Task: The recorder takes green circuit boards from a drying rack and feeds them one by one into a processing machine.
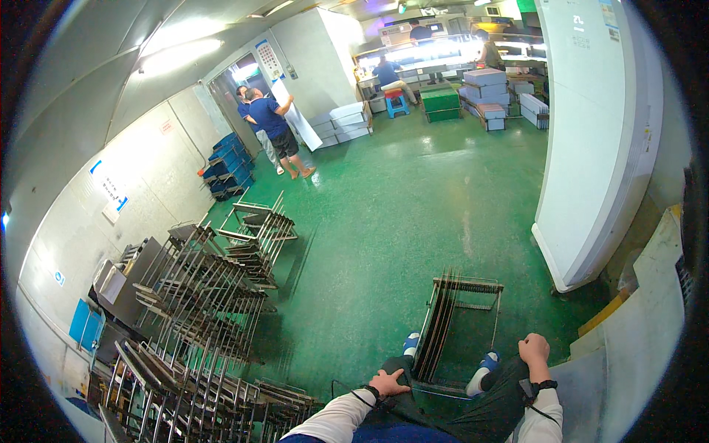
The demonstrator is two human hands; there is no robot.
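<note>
My left hand (pixel 389 384) rests on my left thigh, thumb apart from the fingers, holding nothing. On my right knee lies my right hand (pixel 534 348), curled into a fist with nothing showing in it. Between my feet a metal rack (pixel 497 303) stands on the floor. Several thin dark upright panels (pixel 442 325) fill its left part, while the right part shows slots along the bars. Blue-and-white slippers (pixel 487 362) are on my feet, one on each side of the rack. Neither hand touches the rack.
Metal racks (pixel 203 288) crowd the left side. A tall white cabinet (pixel 591 148) stands at the right. Two people (pixel 273 122) hold a white sheet near the far doorway. Blue bins (pixel 229 166) line the wall; people sit at a lit bench (pixel 421 55) beyond green crates (pixel 441 101).
</note>
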